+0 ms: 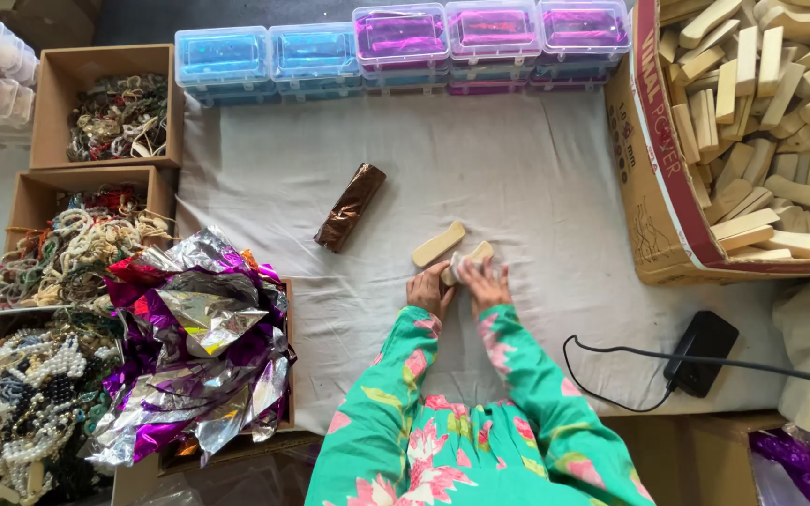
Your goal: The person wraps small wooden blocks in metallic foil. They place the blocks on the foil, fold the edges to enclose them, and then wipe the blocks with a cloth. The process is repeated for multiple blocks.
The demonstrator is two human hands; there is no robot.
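While a second wooden block lies just up-left, both the left hand and right hand grip one wooden block, its long axis slanting up-right on the desk.

1. The left hand and right hand meet on a pale wooden block lying on the white cloth.
2. A second wooden block lies just beside it.
3. A brown foil-wrapped piece rests farther left.
4. A cardboard box of blocks stands at right.
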